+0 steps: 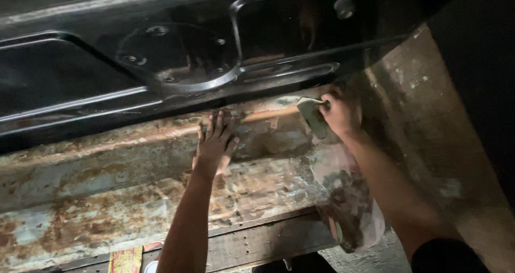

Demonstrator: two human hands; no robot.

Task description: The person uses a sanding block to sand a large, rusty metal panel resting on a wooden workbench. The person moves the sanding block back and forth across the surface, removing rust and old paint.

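Note:
My left hand (214, 141) lies flat, fingers spread, on a rusty ribbed metal panel (107, 187) with patches of pale paint. My right hand (340, 112) is closed on a small folded greyish-green sheet, likely sandpaper (313, 117), pressed against the panel's upper edge. That spot is just below a glossy black pressed-metal panel (161, 53). Both forearms reach up from the bottom of the view.
The black panel has round bolt holes and raised ribs across the top of the view. A worn brownish slanted surface (429, 123) rises at the right. Below the rusty panel runs a dark metal rail (257, 243). A red-and-yellow packet (125, 259) sits at the bottom edge.

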